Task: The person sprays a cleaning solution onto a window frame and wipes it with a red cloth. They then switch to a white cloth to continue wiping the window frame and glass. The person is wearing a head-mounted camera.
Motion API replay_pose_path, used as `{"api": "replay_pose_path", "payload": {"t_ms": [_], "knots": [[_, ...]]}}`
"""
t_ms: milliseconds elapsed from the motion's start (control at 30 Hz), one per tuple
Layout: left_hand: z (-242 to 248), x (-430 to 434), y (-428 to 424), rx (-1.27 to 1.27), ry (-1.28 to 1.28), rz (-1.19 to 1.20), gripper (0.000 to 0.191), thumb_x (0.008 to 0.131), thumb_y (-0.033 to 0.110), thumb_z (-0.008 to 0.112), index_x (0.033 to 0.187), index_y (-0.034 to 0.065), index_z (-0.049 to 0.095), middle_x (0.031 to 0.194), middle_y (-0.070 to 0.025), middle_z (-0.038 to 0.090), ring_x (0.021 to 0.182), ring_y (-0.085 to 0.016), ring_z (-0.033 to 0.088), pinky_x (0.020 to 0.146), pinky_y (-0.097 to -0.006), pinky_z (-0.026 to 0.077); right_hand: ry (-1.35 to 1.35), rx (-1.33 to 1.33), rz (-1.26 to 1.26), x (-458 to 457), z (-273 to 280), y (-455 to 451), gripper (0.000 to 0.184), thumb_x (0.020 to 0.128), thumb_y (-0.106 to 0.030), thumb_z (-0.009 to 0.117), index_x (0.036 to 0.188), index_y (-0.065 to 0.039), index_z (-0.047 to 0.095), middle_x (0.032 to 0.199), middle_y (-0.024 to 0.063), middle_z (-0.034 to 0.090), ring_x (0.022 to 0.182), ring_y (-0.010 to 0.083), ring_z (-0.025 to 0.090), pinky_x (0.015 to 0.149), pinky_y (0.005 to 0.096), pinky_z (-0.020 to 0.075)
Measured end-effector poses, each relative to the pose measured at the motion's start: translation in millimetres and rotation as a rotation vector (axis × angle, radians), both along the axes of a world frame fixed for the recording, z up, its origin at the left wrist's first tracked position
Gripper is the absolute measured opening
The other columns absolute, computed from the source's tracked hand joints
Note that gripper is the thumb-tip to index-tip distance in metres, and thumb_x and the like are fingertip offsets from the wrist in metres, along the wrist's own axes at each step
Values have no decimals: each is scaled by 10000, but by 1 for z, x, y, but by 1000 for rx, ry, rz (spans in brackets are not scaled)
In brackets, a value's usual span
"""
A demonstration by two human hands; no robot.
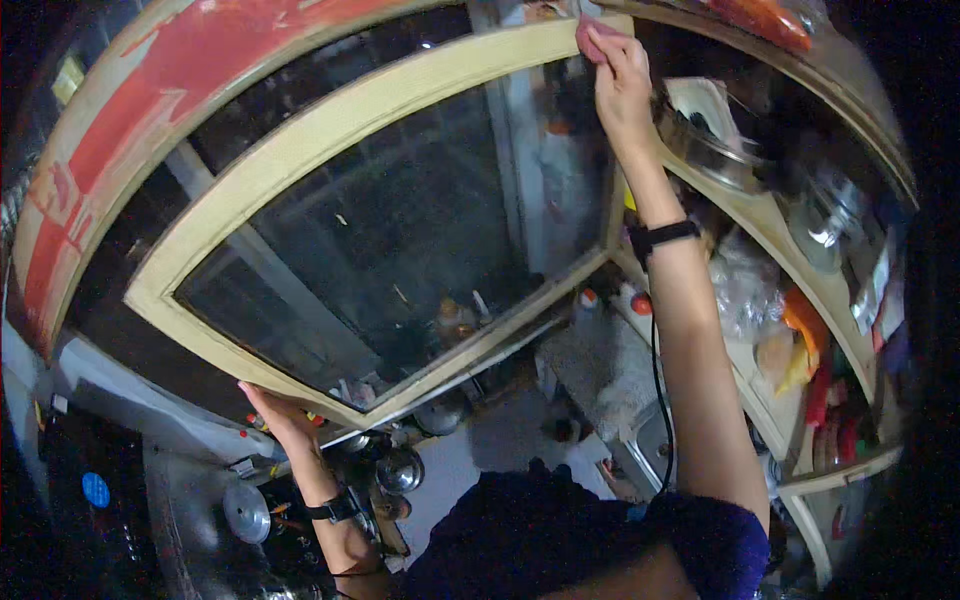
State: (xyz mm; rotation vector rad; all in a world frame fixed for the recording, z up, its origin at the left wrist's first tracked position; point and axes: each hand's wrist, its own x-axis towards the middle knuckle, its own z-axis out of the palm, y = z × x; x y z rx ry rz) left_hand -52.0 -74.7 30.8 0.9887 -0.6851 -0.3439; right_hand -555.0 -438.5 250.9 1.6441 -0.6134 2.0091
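A cream-framed glass cabinet door (202, 202) stands swung out before me, its dark pane (390, 225) reflecting the room. At the frame's upper right corner, my right hand (626, 82) presses a pink cloth (591, 41) against the frame. My left hand (281, 416) is at the lower left edge of the same frame, with no object visible in it; its fingers are partly hidden behind the edge. Each wrist wears a black band.
Open shelves at the right hold a metal pot (716, 157), a glass jar (817, 225) and plastic bags (746, 289). Below are a metal lid (247, 513), a steel bowl (400, 470), a counter (442, 469) and a sink edge (641, 457). A red-and-white panel (157, 82) curves across the upper left.
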Motion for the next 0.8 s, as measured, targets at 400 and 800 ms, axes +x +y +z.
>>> {"api": "replay_pose_path", "payload": {"t_ms": [400,800], "knots": [[-43,32,9,99,121,-106,837,1090,676,334,1675,82,261,1711,-138,298,1560,-298,308,1278,-460,205,-775,624,1582,-19,-64,112,313,1066,-111,614,1369,-49,563,1365,132,660,1259,239,648,1104,421,519],[-150,40,39,140,480,-378,697,1106,583,386,1576,71,432,1560,-108,515,1431,-288,489,1193,-489,368,-745,904,1571,-6,-110,165,456,1098,-172,556,1504,9,457,1443,167,621,1309,268,633,1141,442,505]]}}
